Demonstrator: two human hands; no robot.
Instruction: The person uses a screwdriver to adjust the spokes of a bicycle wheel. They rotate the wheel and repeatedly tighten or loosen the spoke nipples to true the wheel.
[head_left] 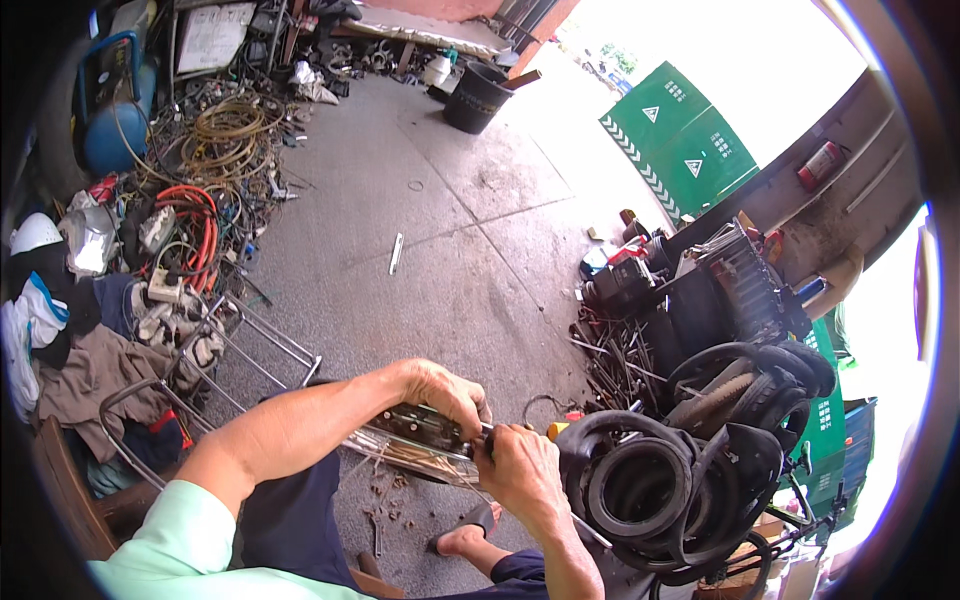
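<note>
Just left of a black tyre stack [597, 470], a person works at an elongated dark metal part [420, 425] with bright edging; the left hand [452, 400] is wrapped over its right end; the right hand [522, 470] curls there too, its grip hidden from view. The work appears under way, nothing visibly finished, and how much is left cannot be told; the tyres are rounded, dull rubber; left of them, a slim metal spanner [376, 535] lies on speckled grey floor [345, 350].

Hoses [208, 240] lie left of the hands [525, 465], tires [598, 490] right.
</note>
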